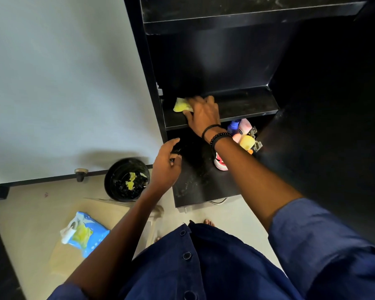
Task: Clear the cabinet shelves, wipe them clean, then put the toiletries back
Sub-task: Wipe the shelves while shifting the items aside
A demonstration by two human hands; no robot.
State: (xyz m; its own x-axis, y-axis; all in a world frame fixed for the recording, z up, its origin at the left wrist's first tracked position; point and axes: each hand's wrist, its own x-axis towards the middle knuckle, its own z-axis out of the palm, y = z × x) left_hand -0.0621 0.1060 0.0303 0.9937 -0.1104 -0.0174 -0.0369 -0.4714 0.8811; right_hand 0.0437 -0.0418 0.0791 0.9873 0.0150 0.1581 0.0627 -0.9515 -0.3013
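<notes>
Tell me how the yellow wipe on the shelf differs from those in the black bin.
The yellow wipe on the black middle shelf lies under the right hand, in use; the yellow wipes in the round black bin lie untouched. The shelf wipe is one bunched piece; the bin wipes are several scattered scraps. Both are the same bright yellow.

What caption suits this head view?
Right hand presses a yellow wipe onto a cabinet shelf, toiletries clustered underneath.

Round black bin (112, 169) on the beige floor (30, 208), close to the pale wall (63, 83), with yellow scraps (131, 180) inside. Left of it, a metal doorstop (81, 173) fixed on the black skirting (41, 180) along the wall's foot.
</notes>
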